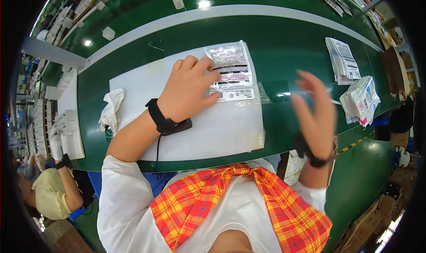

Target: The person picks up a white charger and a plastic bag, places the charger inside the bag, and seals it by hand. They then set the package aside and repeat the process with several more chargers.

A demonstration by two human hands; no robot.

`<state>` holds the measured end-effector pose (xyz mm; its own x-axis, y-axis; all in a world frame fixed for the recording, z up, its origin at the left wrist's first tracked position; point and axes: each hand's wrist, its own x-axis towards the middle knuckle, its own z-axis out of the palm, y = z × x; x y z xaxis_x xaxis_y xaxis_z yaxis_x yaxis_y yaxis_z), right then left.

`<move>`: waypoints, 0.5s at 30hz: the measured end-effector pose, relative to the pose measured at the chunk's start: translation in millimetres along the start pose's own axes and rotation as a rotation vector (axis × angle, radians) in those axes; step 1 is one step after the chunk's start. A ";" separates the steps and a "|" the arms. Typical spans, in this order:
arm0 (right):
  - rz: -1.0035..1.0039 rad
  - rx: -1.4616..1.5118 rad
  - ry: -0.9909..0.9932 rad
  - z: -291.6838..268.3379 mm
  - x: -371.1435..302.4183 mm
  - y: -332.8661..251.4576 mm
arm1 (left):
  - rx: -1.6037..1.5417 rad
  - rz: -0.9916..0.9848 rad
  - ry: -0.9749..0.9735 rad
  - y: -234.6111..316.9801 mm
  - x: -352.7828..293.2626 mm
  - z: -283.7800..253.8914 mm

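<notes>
A flat clear plastic bag (pixel 242 73) with a printed sheet, dark bands and small text lies on a white board (pixel 195 135). My left hand (pixel 188 89) rests at the bag's left edge, thumb and index finger apart and touching it, the other fingers bent. I see nothing gripped in it. A black device is strapped to that wrist, with a cable hanging down. To the right of the board my right hand (pixel 316 113) is raised, slightly blurred, its fingers apart and empty. A clear plastic flap sticks out past the board's right edge.
At the right lie a stack of printed packets (pixel 341 60) and a pile of white bagged packets (pixel 360 101). A white glove (pixel 111 109) lies at the board's left. A pale rail (pixel 213 12) crosses the green table behind. A co-worker in yellow (pixel 53 193) is at left.
</notes>
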<state>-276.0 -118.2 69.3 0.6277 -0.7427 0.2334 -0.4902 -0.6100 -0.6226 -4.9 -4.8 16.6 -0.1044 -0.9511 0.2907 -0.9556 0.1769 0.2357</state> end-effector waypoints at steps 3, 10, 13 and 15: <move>-0.014 -0.200 -0.121 74.8 52.3 -17.8 | -0.018 -0.066 0.006 1.2 -0.3 -8.9; 0.106 -0.014 -0.604 54.8 99.5 22.2 | -0.044 -0.057 0.008 -2.8 0.2 -7.2; -0.005 0.066 -0.513 63.0 107.5 14.4 | -0.098 -0.065 -0.015 -3.9 2.5 -4.5; -0.322 0.265 -0.213 79.7 114.4 5.1 | -0.131 -0.075 -0.012 -5.0 3.5 0.6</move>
<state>-158.5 -184.2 33.2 0.8461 -0.4368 0.3054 -0.0956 -0.6881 -0.7193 -0.6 -9.2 15.9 -0.0380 -0.9657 0.2567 -0.9169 0.1359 0.3754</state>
